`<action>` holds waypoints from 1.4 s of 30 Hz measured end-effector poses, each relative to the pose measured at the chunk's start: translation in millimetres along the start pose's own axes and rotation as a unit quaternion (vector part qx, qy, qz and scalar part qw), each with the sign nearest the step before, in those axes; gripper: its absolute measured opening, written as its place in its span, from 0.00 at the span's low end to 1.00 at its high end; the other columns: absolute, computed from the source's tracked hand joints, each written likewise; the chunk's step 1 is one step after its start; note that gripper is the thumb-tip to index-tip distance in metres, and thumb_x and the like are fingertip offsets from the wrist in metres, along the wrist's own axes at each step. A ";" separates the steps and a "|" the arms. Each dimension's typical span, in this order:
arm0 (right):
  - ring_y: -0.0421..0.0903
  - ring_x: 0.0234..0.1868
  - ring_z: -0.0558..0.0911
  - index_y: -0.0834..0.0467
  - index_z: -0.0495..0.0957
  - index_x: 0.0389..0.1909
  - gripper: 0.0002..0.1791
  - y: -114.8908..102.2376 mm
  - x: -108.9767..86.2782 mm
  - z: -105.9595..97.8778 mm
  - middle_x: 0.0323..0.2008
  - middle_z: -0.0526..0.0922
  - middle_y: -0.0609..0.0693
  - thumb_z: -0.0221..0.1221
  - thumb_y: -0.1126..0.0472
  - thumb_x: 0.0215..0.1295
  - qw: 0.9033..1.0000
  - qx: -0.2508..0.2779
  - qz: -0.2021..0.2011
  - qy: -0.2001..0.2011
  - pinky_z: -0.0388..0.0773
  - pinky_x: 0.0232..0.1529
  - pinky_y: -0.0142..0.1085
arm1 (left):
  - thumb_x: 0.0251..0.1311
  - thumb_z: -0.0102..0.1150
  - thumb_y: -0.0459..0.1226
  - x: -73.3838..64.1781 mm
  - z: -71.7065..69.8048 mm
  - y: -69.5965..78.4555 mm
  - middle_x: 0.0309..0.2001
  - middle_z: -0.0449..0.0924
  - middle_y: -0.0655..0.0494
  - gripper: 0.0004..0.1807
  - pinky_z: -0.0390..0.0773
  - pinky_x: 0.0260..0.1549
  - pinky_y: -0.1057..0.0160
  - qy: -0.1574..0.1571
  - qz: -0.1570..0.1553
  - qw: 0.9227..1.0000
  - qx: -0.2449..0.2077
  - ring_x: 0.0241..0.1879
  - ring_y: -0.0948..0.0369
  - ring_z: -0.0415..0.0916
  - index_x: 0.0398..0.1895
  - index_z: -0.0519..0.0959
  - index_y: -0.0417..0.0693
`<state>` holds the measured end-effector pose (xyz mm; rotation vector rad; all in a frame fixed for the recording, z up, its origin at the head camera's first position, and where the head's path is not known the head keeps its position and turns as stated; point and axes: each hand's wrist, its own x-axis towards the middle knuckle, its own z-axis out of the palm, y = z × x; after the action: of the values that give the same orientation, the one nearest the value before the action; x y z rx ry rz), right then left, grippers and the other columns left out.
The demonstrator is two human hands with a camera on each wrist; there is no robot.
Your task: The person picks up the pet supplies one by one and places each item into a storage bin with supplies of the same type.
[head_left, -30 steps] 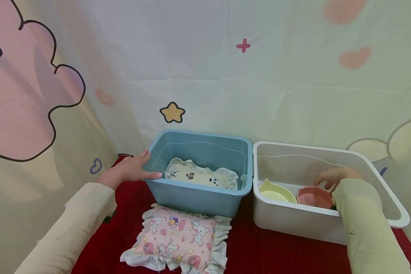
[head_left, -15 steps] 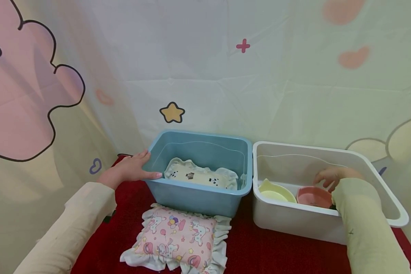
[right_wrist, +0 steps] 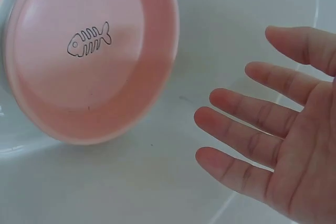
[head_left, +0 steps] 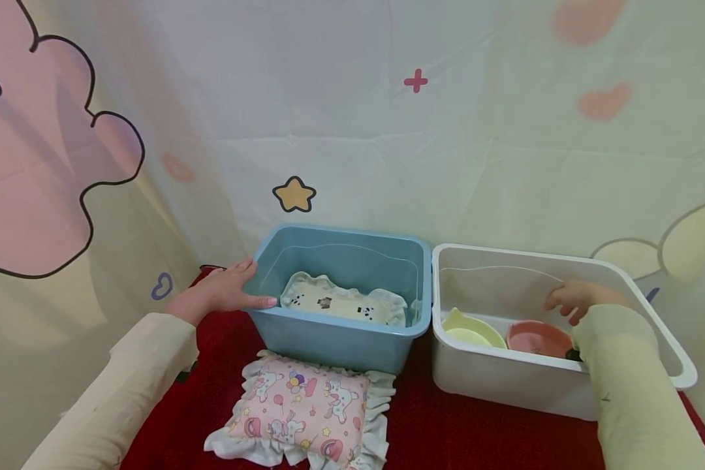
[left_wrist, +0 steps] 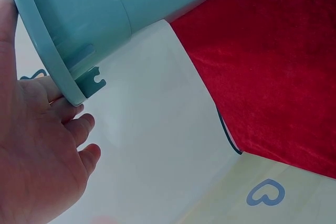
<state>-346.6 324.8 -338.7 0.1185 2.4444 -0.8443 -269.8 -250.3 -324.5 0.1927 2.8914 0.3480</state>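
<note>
Nearest: pink frilled pillow [head_left: 308, 408] flat on red cloth [head_left: 476, 431], just in front of the blue bin [head_left: 329, 346]. White bin [head_left: 505, 385] stands just beside it, on the right. Inside the white bin I log a yellow bowl [head_left: 472, 331] at left and, beside it, a pink bowl [head_left: 537, 336] bearing a fishbone outline. Left grip [head_left: 220, 292]: wide, thumb apart from fingers, resting on the blue bin's left front corner. Right grip [head_left: 584, 297]: wide, fingers spread inside the white bin, near the pink bowl but clear of it. I note a cream frilled cushion [head_left: 346, 303] inside the blue bin. Farthest: printed backdrop [head_left: 352, 130].
</note>
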 end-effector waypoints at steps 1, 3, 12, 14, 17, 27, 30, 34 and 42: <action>0.63 0.41 0.73 0.72 0.57 0.55 0.35 -0.2 -2.6 -0.6 0.48 0.65 0.75 0.56 0.53 0.54 1.000 -0.003 -0.004 0.010 0.78 0.34 0.45 | 0.43 0.51 0.66 -0.5 -0.1 0.4 0.68 0.38 0.37 0.58 0.47 0.57 0.33 0.000 0.000 1.000 -0.001 0.66 0.38 0.38 0.67 0.43 0.38; 0.62 0.40 0.74 0.72 0.59 0.54 0.34 -1.3 -7.8 -2.7 0.47 0.67 0.73 0.56 0.53 0.53 1.000 -0.006 -0.008 0.024 0.78 0.33 0.44 | 0.43 0.51 0.66 -0.9 0.1 0.9 0.68 0.39 0.36 0.58 0.46 0.57 0.33 0.002 0.002 1.000 0.002 0.66 0.38 0.38 0.67 0.43 0.38; 0.59 0.40 0.75 0.72 0.59 0.56 0.34 -6.0 -19.2 -13.0 0.48 0.66 0.74 0.54 0.52 0.56 0.999 -0.038 -0.033 0.012 0.78 0.35 0.44 | 0.44 0.50 0.66 -2.1 0.3 1.5 0.67 0.41 0.35 0.57 0.41 0.59 0.35 0.013 0.017 0.999 0.024 0.65 0.37 0.39 0.66 0.46 0.35; 0.58 0.39 0.76 0.73 0.60 0.55 0.33 -7.2 -20.5 -14.3 0.47 0.66 0.75 0.53 0.52 0.57 0.998 -0.054 -0.040 0.007 0.78 0.35 0.43 | 0.44 0.50 0.66 -2.1 0.6 1.5 0.67 0.42 0.34 0.57 0.42 0.59 0.35 0.013 0.017 0.999 0.024 0.65 0.37 0.39 0.66 0.46 0.35; 0.59 0.40 0.75 0.74 0.59 0.55 0.31 -8.9 -21.0 -16.8 0.48 0.66 0.75 0.50 0.54 0.59 0.996 -0.073 -0.048 0.002 0.78 0.37 0.44 | 0.44 0.50 0.66 -2.1 0.7 1.5 0.67 0.42 0.34 0.56 0.42 0.59 0.36 0.013 0.019 0.999 0.027 0.65 0.37 0.40 0.66 0.46 0.35; 0.63 0.46 0.72 0.71 0.57 0.58 0.33 -20.7 -26.0 -27.6 0.52 0.64 0.74 0.48 0.51 0.61 0.989 -0.136 -0.056 -0.003 0.75 0.38 0.46 | 0.43 0.51 0.66 -1.9 0.0 2.4 0.67 0.42 0.35 0.57 0.41 0.60 0.36 0.013 0.014 1.000 0.023 0.66 0.38 0.39 0.66 0.46 0.36; 0.63 0.46 0.73 0.71 0.57 0.58 0.34 -22.4 -27.9 -30.6 0.52 0.65 0.74 0.48 0.50 0.60 0.988 -0.145 -0.059 0.004 0.76 0.37 0.45 | 0.43 0.51 0.66 -2.3 -0.1 2.8 0.67 0.42 0.35 0.57 0.42 0.60 0.36 0.016 0.012 1.000 0.022 0.66 0.38 0.39 0.67 0.46 0.36; 0.64 0.45 0.73 0.73 0.57 0.58 0.34 -23.3 -30.1 -33.6 0.51 0.65 0.75 0.48 0.51 0.61 0.986 -0.155 -0.067 0.007 0.76 0.35 0.44 | 0.42 0.51 0.66 -3.5 -0.5 3.6 0.68 0.42 0.36 0.57 0.42 0.60 0.37 0.019 0.008 1.000 0.022 0.66 0.38 0.39 0.67 0.46 0.37; 0.64 0.47 0.72 0.71 0.56 0.59 0.36 -23.4 -38.6 -34.2 0.52 0.65 0.73 0.50 0.48 0.60 0.987 -0.146 -0.074 0.005 0.76 0.35 0.43 | 0.42 0.51 0.66 -3.9 0.0 4.0 0.68 0.42 0.36 0.57 0.43 0.60 0.36 0.021 0.009 1.000 0.019 0.66 0.38 0.39 0.67 0.46 0.37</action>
<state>-335.7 330.0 -283.4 -0.1677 2.5802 -0.5368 -265.6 -247.1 -322.8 0.2215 2.9407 0.3048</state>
